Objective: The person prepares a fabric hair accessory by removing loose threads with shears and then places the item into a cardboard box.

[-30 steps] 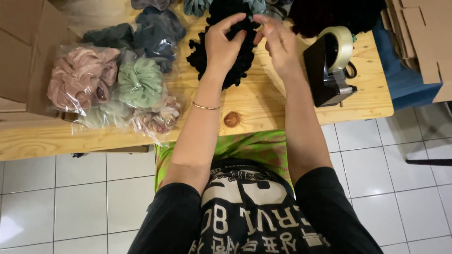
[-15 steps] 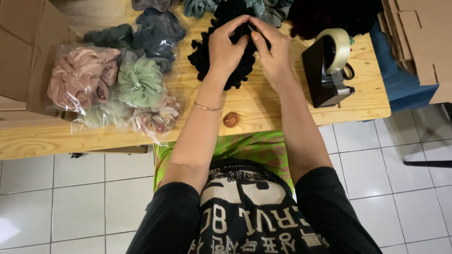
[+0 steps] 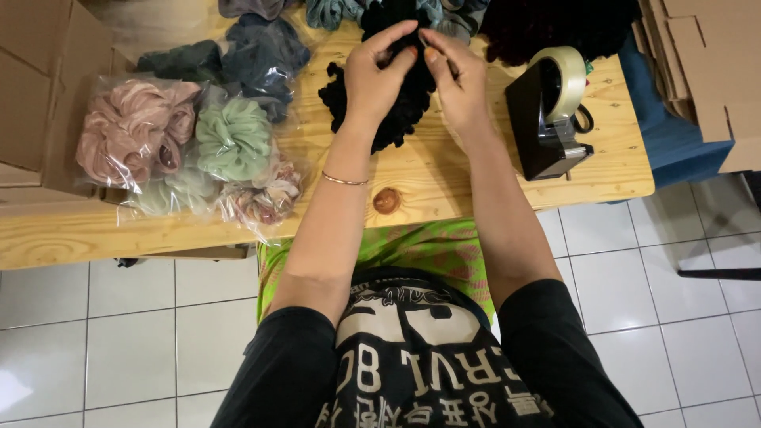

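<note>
My left hand (image 3: 379, 73) and my right hand (image 3: 458, 79) meet over a pile of black ruffled scrunchies (image 3: 396, 107) on the wooden table (image 3: 444, 178). Both hands pinch black fabric between thumb and fingertips, close together at the top of the pile. A thin bracelet circles my left wrist.
Clear bags hold pink scrunchies (image 3: 135, 131), green scrunchies (image 3: 234, 136) and dark blue-grey scrunchies (image 3: 254, 55) at the left. A black tape dispenser (image 3: 548, 111) stands at the right. Cardboard boxes (image 3: 32, 87) sit at the far left, flat cardboard (image 3: 705, 63) at the far right. More dark scrunchies (image 3: 555, 24) lie at the back.
My hands have drawn closer together over the black scrunchies; the right hand moved left toward the left hand, and both now pinch the fabric at one spot.
</note>
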